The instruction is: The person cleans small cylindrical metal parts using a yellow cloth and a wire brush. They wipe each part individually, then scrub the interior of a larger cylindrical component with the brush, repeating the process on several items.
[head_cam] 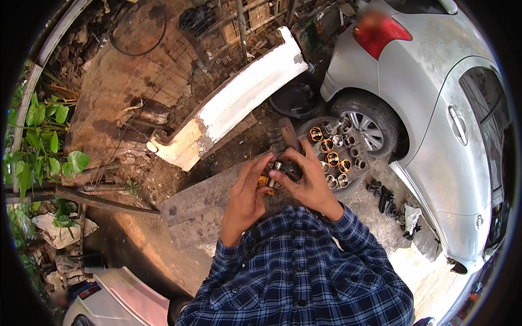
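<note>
Both hands meet at a small engine part with a shiny metal cylinder (274,174) and a darker body. My left hand (246,195) pinches it from the left, fingers extended. My right hand (313,181) grips it from the right, its thumb against the shiny metal. Fingers partly hide the part. Just beyond the hands is a wire brush (288,132) with a wooden back and grey bristles; whether the right fingers touch it cannot be told. An orange-yellow piece (263,180) shows below the part. Beneath the hands runs a worn wooden bench (200,203).
Several piston-like metal parts (332,159), some orange-rimmed, stand on a round surface at right, near a silver car (428,122). Dark loose parts (383,197) lie on the ground. A white bumper-like panel (244,98) lies beyond the bench. Another car (118,297) is at lower left.
</note>
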Demonstrator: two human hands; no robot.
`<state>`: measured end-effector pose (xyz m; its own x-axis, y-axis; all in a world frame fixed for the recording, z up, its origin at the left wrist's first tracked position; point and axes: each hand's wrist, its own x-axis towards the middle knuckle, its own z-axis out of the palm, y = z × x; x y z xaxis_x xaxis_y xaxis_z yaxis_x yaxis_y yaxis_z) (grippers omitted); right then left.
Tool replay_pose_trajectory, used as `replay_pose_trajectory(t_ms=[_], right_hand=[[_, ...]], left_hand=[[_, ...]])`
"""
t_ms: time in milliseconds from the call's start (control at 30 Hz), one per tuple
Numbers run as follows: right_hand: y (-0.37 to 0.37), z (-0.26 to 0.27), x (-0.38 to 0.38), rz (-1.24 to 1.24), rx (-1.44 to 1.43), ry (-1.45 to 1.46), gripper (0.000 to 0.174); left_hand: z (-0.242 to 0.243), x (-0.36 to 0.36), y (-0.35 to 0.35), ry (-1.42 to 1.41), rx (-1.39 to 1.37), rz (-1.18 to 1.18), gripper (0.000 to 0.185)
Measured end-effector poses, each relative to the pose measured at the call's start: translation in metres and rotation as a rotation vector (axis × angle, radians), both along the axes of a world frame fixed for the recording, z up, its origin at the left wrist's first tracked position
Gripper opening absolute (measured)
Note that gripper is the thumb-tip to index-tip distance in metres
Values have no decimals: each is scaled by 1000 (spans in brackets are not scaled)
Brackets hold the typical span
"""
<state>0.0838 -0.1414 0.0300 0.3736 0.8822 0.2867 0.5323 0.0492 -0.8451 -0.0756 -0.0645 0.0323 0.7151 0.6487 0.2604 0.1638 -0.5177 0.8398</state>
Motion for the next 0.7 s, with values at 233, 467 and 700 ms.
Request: replay_pose_trajectory(t_ms=[233,467,700], right_hand=[[2,-21,0,-122,105,313,23],[4,-20,-3,-119,115,411,23],[-3,-7,-7,-97,63,173,27]], left_hand=[[-16,10,-7,-337,-311,65,43],[-29,13,-17,-398,-368,103,35],[-31,12,-16,-415,-107,177,35]])
